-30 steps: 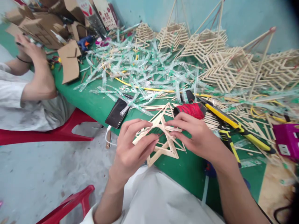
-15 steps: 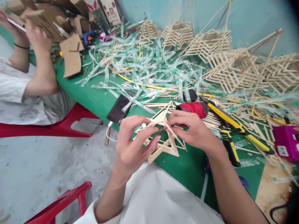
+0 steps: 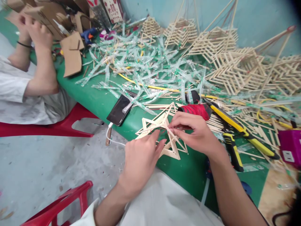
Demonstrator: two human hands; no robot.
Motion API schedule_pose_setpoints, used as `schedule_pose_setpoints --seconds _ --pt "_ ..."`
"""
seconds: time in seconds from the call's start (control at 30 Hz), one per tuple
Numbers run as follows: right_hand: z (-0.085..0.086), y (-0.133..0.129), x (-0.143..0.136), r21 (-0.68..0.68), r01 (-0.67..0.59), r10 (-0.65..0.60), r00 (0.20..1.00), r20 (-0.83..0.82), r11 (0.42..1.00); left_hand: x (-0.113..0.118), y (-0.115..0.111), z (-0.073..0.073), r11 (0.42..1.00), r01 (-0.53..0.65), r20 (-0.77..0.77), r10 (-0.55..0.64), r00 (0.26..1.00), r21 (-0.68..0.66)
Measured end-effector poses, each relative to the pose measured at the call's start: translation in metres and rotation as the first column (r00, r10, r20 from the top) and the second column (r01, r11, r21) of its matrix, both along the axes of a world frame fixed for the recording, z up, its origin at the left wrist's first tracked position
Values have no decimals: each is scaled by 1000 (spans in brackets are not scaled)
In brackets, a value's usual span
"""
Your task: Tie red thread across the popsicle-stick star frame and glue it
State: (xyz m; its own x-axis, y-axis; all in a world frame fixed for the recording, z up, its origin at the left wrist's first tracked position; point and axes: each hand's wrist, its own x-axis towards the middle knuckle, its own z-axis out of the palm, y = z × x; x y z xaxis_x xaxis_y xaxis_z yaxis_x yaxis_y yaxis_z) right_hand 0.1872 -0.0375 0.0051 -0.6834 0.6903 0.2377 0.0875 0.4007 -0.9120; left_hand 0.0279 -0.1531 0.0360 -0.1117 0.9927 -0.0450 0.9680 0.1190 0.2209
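Note:
A star-shaped frame of thin wooden sticks (image 3: 172, 150) lies at the table's near edge, in front of my body. My left hand (image 3: 141, 157) is closed over its left side, thumb and index finger reaching into the middle; the other fingers are partly hidden. At the star's upper right, my right hand (image 3: 191, 131) pinches a bit of red thread (image 3: 162, 128) beside a stick joint. The thread's run is mostly too fine to follow. Behind my right hand lies a spool of red thread (image 3: 195, 110).
A phone (image 3: 119, 110) with a white cable lies left of the star. Yellow-black cutter (image 3: 228, 119) and pliers (image 3: 232, 150) lie to the right. Clear tape strips (image 3: 150, 62) and stacked stick baskets (image 3: 237, 69) fill the back. Another person's hands (image 3: 39, 34) are at far left.
My left hand has turned and come down over the star's left side, its fingers drawing closer together. My right hand stays nearly in place. The other person's hands no longer show the white flat thing.

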Motion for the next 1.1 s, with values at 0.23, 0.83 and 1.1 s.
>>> schedule_pose_setpoints --seconds 0.23,0.83,1.1 --pt "-2 0 1 -35 8 -8 1000 0 999 2 12 -3 978 -66 -98 47 994 -196" --pt "0 -4 -6 -130 -9 3 999 -43 992 -13 -8 -13 954 -147 442 16 897 263" --pt "-3 1 -6 -165 -115 118 993 11 980 -14 -10 -17 914 -259 575 36 818 312"
